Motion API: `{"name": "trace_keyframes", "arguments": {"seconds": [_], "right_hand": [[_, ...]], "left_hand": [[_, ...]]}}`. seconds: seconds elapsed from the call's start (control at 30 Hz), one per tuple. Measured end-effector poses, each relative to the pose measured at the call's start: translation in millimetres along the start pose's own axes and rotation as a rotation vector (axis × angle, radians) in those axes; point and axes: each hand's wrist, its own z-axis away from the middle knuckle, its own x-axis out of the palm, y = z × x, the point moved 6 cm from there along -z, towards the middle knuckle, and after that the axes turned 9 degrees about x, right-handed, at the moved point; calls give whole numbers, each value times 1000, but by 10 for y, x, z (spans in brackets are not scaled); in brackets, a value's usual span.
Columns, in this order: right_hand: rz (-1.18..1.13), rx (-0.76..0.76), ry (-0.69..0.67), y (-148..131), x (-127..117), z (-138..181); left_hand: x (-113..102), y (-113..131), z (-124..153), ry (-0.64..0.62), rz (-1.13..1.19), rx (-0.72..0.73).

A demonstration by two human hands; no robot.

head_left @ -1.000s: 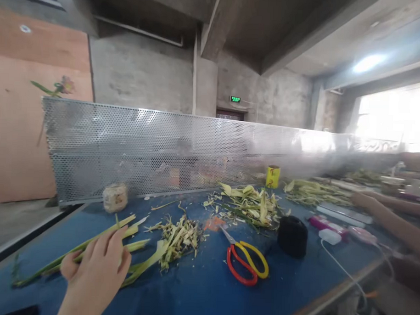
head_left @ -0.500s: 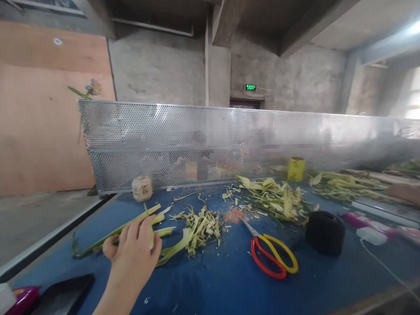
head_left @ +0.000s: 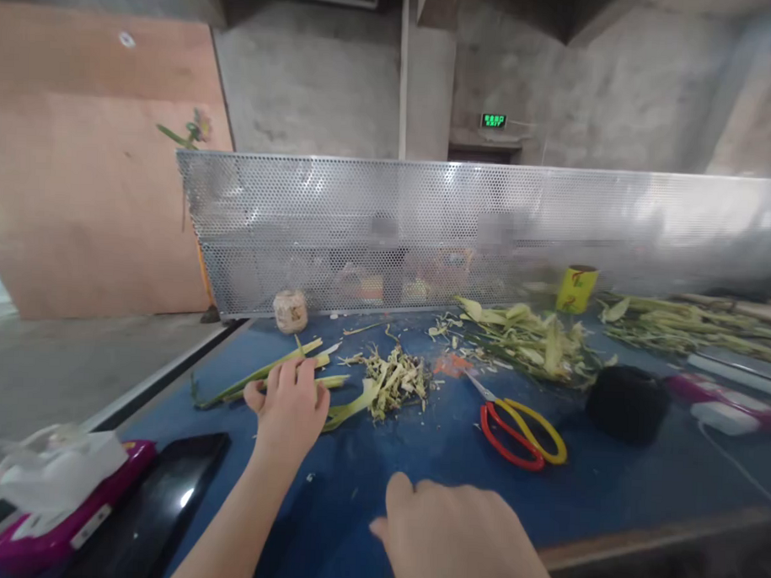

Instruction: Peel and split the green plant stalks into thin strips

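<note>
My left hand (head_left: 288,406) reaches across the blue table (head_left: 417,476) and rests its fingers on long green leaf stalks (head_left: 256,375); the fingers curl over them. My right hand (head_left: 459,536) hovers low at the near edge of the table, seen from the back, its fingers hidden. A pile of shredded leaf scraps (head_left: 391,380) lies just right of the stalks. Red and yellow scissors (head_left: 520,418) lie to the right of the scraps.
A perforated metal screen (head_left: 463,233) runs along the table's far side. A black spool (head_left: 625,404), a yellow can (head_left: 576,288), a small jar (head_left: 290,311), more leaf heaps (head_left: 535,341), a black phone (head_left: 156,504) and a pink device (head_left: 48,530) under a white bag lie around.
The view has tilted down and turned left. My left hand stays on the green stalks. My right hand has come into view at the bottom. Another person's arms at the right are gone from sight.
</note>
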Motion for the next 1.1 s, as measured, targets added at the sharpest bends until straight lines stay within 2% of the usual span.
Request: {"name": "trace_keyframes", "arguments": {"seconds": [0.03,0.13,0.3,0.37,0.5,0.57,0.63,0.77,0.87,0.97,1.03,1.1], "right_hand": [[65,34,-33,-16,-126,-39],[90,-12,-78,-106,-384,-68],[42,5,-80,-98,-394,-139],[-5,11,-57,-45,-372,-366],[-19,90,99,223,-315,-1092],[-13,130,134,393,-193,-1394],[-8,159,131,545,-30,-1565],[-22,117,105,653,195,-1588],[-46,36,98,589,204,-1518],[-69,-45,97,512,169,-1471],[-110,-132,117,463,159,-1454],[-179,-284,159,393,162,-1432]], "left_hand": [[12,0,-5,-13,0,-2],[48,-22,-11,-28,-6,-10],[129,-65,-19,-91,9,-22],[160,-77,-23,-151,22,-27],[187,-153,-8,-238,29,-62],[197,-222,10,-265,23,-88],[208,-285,24,-293,25,-112],[192,-316,15,-307,107,-167],[190,-244,-4,-350,215,-134],[160,-244,-10,-343,204,-142],[156,-265,-3,-340,194,-174],[180,-238,3,-357,216,-170]]}}
